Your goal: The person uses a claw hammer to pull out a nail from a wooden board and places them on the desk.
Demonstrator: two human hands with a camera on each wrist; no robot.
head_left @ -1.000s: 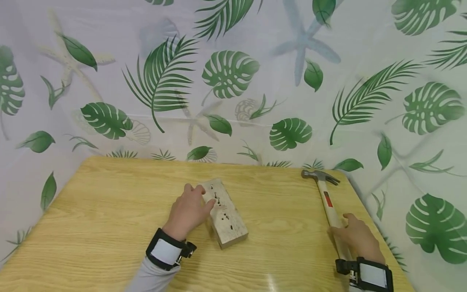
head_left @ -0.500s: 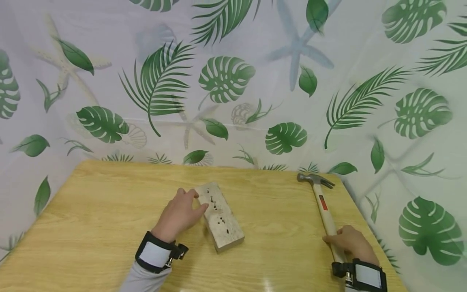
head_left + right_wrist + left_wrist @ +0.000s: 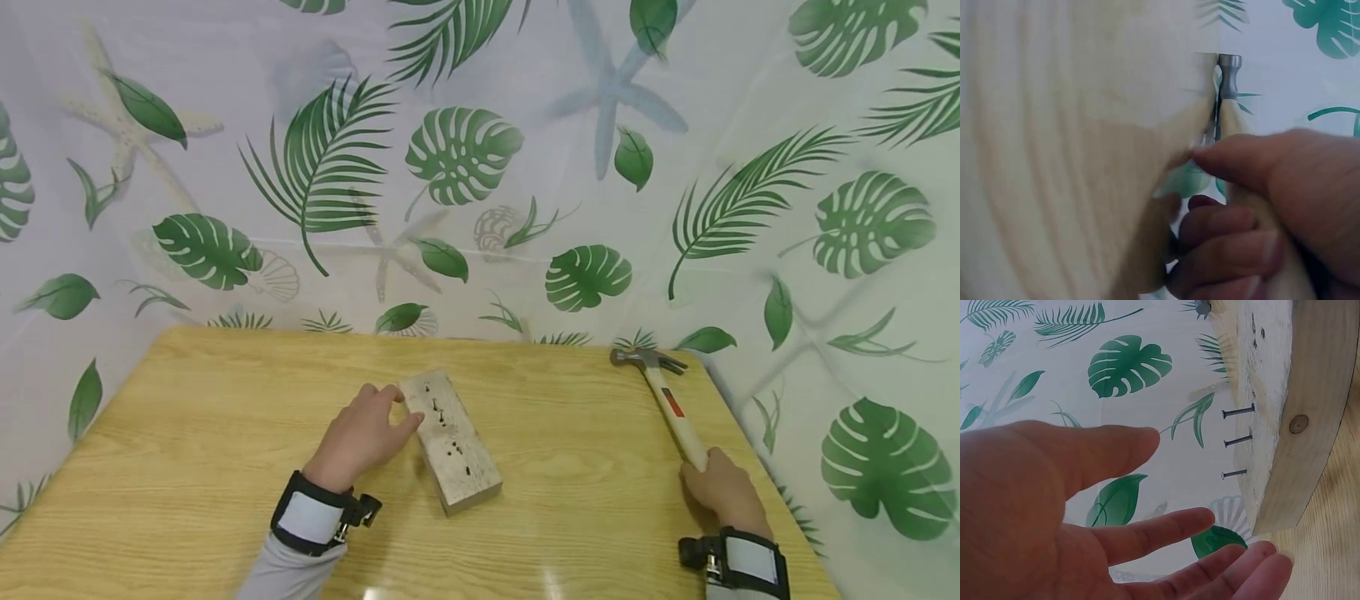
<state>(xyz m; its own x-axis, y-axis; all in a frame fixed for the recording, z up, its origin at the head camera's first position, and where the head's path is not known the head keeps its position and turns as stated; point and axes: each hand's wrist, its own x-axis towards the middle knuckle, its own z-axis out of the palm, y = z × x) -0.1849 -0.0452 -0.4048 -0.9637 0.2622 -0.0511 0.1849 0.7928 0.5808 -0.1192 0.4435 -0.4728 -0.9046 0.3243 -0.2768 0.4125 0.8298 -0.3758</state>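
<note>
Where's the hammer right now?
In the head view, the hammer is at the right side of the table, gripped by the right hand, its head toward the far right corner.

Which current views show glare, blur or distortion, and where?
Head: fairly clear, small glare spots on the table near the picture's bottom edge. Left wrist: nails distinct, wood block edge looks bowed. Right wrist: soft, table grain smeared, right hand reflected.

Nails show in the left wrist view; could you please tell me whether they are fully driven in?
Not fully in: three nails stick out of the wooden block, shanks showing between their heads and its face.
</note>
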